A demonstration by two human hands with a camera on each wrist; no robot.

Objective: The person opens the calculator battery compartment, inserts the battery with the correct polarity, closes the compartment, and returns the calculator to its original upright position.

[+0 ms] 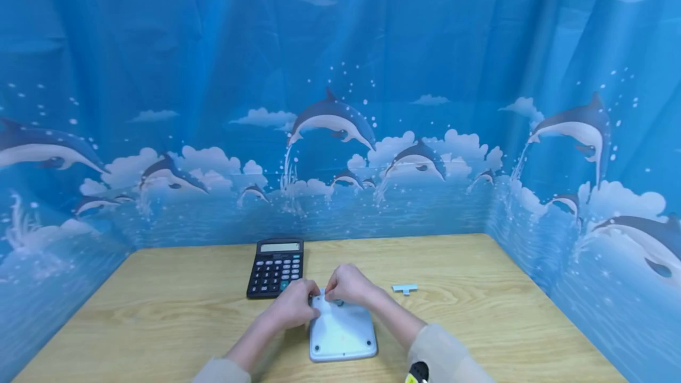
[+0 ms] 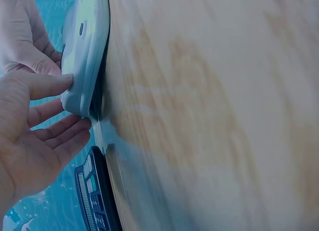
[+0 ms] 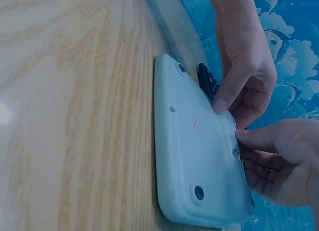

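Note:
A pale blue flat device (image 1: pixel 343 333) lies underside up on the table, with dark round feet at its corners. A small opening shows near its far edge, with a bit of yellow (image 3: pixel 240 157) inside. My left hand (image 1: pixel 295 305) grips the far left corner, thumb on top and fingers around the edge. Beside it, my right hand (image 1: pixel 348 284) has its thumb at the far edge by the opening, fingers curled behind that edge; whether they also pinch a small part is hidden. A small pale blue cover with a tab (image 1: pixel 405 288) lies on the table to the right.
A black calculator (image 1: pixel 276 269) lies face up behind my left hand, close to the device. The wooden table (image 1: pixel 495 312) meets a blue dolphin-print curtain (image 1: pixel 330 46) at its back and sides.

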